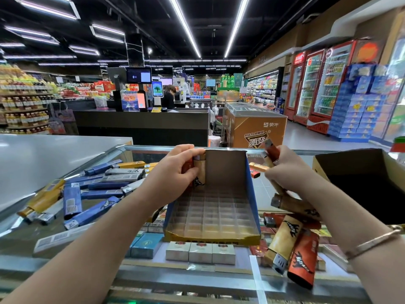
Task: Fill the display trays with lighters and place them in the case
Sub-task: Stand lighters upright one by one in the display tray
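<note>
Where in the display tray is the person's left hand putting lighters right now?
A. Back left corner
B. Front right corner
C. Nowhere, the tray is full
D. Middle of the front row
A: the left hand holds a tan lighter upright at the display tray's back left corner; the other slots are empty.

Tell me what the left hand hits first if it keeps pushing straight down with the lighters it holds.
Probably the display tray's clear slotted insert: the left hand holds the tan lighter upright over the back-left slots. Depth is unclear, so the lighter may already be seated.

Blue-sided display tray (219,211) nearly empty; tan lighter (200,170) upright at back-left.
</note>
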